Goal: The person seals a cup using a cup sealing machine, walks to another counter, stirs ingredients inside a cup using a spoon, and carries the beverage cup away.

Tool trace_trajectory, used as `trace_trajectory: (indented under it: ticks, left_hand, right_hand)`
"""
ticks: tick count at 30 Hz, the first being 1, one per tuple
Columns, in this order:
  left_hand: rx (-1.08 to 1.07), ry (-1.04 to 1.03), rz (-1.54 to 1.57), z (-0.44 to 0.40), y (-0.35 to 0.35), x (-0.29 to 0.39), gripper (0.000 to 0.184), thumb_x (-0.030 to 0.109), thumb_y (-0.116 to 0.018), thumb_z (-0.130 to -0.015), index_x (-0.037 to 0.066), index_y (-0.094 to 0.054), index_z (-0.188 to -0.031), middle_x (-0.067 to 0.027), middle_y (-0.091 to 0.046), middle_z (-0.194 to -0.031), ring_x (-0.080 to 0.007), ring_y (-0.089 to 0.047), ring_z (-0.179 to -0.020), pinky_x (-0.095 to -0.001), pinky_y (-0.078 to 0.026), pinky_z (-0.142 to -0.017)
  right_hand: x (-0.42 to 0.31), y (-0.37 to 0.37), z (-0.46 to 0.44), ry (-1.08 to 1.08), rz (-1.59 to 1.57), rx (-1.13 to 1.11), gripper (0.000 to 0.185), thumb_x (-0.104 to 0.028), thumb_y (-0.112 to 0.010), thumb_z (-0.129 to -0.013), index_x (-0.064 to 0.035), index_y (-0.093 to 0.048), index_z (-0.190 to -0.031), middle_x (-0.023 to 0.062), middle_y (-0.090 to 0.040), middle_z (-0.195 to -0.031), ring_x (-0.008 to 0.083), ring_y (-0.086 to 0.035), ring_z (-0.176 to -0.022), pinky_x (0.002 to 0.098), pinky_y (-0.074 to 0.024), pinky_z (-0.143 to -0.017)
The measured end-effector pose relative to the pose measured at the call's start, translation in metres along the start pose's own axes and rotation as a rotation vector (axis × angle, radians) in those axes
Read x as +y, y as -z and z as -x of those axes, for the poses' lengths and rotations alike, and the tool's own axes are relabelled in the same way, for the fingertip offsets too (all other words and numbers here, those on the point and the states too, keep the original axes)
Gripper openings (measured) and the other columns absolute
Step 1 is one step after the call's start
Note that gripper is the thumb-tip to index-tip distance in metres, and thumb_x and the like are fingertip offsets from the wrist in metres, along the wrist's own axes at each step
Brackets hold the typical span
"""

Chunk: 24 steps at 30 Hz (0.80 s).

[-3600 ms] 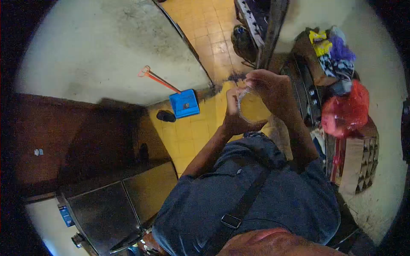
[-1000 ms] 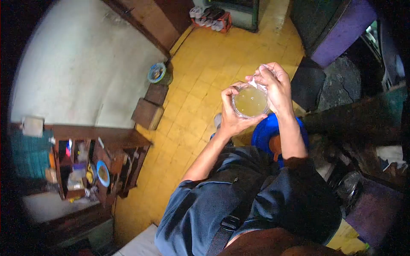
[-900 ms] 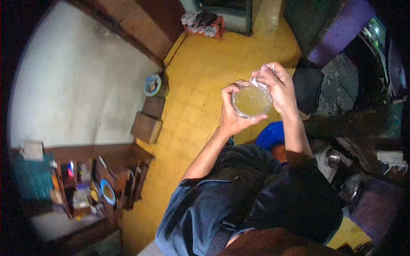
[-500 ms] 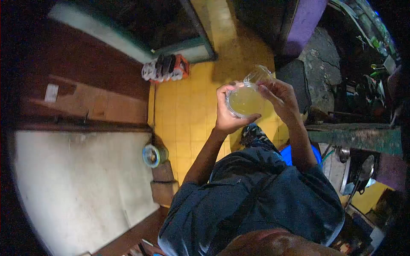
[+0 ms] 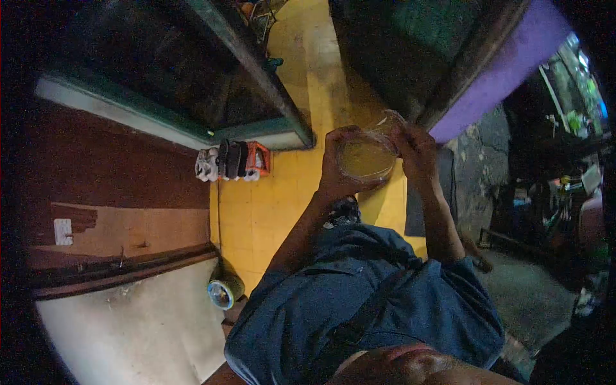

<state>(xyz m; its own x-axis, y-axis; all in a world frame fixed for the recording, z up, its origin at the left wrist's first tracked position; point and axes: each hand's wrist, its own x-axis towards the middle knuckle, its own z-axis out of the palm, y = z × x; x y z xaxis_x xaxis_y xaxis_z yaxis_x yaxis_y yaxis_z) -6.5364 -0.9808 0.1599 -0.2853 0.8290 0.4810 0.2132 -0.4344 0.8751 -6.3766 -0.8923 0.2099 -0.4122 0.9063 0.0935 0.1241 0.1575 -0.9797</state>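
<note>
A round clear container (image 5: 366, 157) with a yellowish look inside is held up in front of my chest. My left hand (image 5: 340, 168) is wrapped round its left side and underside. At its upper right edge, my right hand (image 5: 416, 149) pinches clear plastic film (image 5: 389, 122), which rises crumpled above the rim. Both hands are in dim light, so the fingertips of my right hand are hard to make out.
Shoes fill an orange crate (image 5: 258, 160) by the doorway at the left. A round bin (image 5: 224, 293) stands against the wall lower down. Yellow floor tiles (image 5: 250, 212) run ahead through the doorway. A purple wall (image 5: 494, 70) and dark mat (image 5: 423, 208) are to the right.
The view has turned and moved on toward the doorway; the blue tub has left view. Both hands still hold the container and film, now in darker light.
</note>
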Motion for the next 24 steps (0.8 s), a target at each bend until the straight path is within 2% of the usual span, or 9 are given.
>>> trace_trajectory:
  ticks: [2,5,8,10,12,14,17,21,24]
  left_hand:
    - [-0.095,0.003,-0.335,-0.048,0.014,-0.023,0.104,0.027,-0.093,-0.046,0.006,-0.031,-0.127,-0.0150,-0.044,-0.125,-0.0274,-0.045,-0.119,-0.0404,-0.040,-0.100]
    - [-0.075,-0.002,-0.493,-0.116,0.030,-0.060,0.105,0.029,-0.093,-0.047,0.006,-0.031,-0.129,-0.0155,-0.044,-0.124,-0.0283,-0.046,-0.119,-0.0413,-0.040,-0.100]
    - [-0.074,0.041,-0.445,-0.180,0.045,-0.112,0.104,0.032,-0.093,-0.049,0.006,-0.031,-0.128,-0.0158,-0.045,-0.124,-0.0297,-0.048,-0.117,-0.0422,-0.042,-0.099]
    - [-0.027,0.077,-0.331,-0.231,0.058,-0.139,0.103,0.034,-0.093,-0.050,0.006,-0.032,-0.128,-0.0160,-0.046,-0.124,-0.0298,-0.049,-0.116,-0.0421,-0.042,-0.098]
    - [0.030,0.150,-0.194,-0.269,0.064,-0.164,0.102,0.035,-0.092,-0.050,0.006,-0.032,-0.128,-0.0161,-0.046,-0.123,-0.0299,-0.049,-0.115,-0.0420,-0.043,-0.098]
    - [0.083,0.003,-0.199,-0.319,0.075,-0.192,0.102,0.035,-0.092,-0.052,0.006,-0.031,-0.128,-0.0160,-0.048,-0.122,-0.0292,-0.052,-0.113,-0.0411,-0.044,-0.096]
    - [0.186,0.066,-0.251,-0.385,0.107,-0.215,0.096,0.035,-0.092,-0.052,0.006,-0.036,-0.125,-0.0155,-0.050,-0.121,-0.0277,-0.054,-0.111,-0.0406,-0.046,-0.093]
    - [0.228,0.014,-0.299,-0.477,0.157,-0.275,0.090,0.035,-0.091,-0.052,0.006,-0.040,-0.120,-0.0159,-0.051,-0.120,-0.0276,-0.055,-0.109,-0.0409,-0.046,-0.092]
    - [0.262,-0.058,-0.486,-0.543,0.192,-0.323,0.085,0.034,-0.091,-0.052,0.007,-0.043,-0.117,-0.0166,-0.050,-0.120,-0.0287,-0.055,-0.109,-0.0404,-0.046,-0.092]
  right_hand:
    - [0.010,-0.002,-0.059,-0.055,0.063,-0.045,0.022,-0.022,-0.057,-0.095,-0.0011,-0.064,-0.099,0.0040,-0.065,-0.087,0.0120,-0.059,-0.081,0.0266,-0.0476,-0.072]
    - [0.033,-0.018,-0.157,-0.017,-0.149,-0.187,0.025,-0.023,-0.060,-0.093,-0.0016,-0.063,-0.104,0.0052,-0.064,-0.092,0.0131,-0.059,-0.088,0.0287,-0.0477,-0.078]
    - [0.039,-0.045,-0.247,0.108,-0.284,-0.301,0.030,-0.025,-0.064,-0.090,-0.0019,-0.061,-0.108,0.0064,-0.064,-0.099,0.0142,-0.060,-0.094,0.0298,-0.0474,-0.082]
    - [0.004,-0.054,-0.305,0.077,0.066,-0.378,0.027,-0.023,-0.065,-0.089,-0.0017,-0.063,-0.105,0.0059,-0.066,-0.097,0.0151,-0.061,-0.093,0.0292,-0.0477,-0.082]
    - [-0.011,-0.071,-0.357,0.084,0.173,-0.388,0.025,-0.022,-0.064,-0.089,-0.0016,-0.064,-0.104,0.0061,-0.066,-0.096,0.0153,-0.062,-0.092,0.0295,-0.0481,-0.081]
    - [-0.006,-0.081,-0.415,0.089,0.269,-0.393,0.023,-0.021,-0.064,-0.090,-0.0014,-0.065,-0.102,0.0063,-0.067,-0.094,0.0156,-0.062,-0.090,0.0299,-0.0485,-0.080]
    - [0.013,-0.119,-0.504,0.183,0.143,-0.405,0.021,-0.021,-0.063,-0.090,-0.0014,-0.067,-0.098,0.0059,-0.067,-0.087,0.0141,-0.062,-0.082,0.0298,-0.0491,-0.077]
    - [0.020,-0.177,-0.618,0.096,-0.080,-0.370,0.019,-0.018,-0.060,-0.092,-0.0005,-0.066,-0.093,0.0054,-0.065,-0.083,0.0136,-0.061,-0.080,0.0289,-0.0490,-0.074]
    - [0.038,-0.221,-0.707,0.061,-0.191,-0.361,0.018,-0.017,-0.058,-0.093,-0.0003,-0.064,-0.090,0.0059,-0.064,-0.082,0.0141,-0.061,-0.078,0.0291,-0.0488,-0.073]
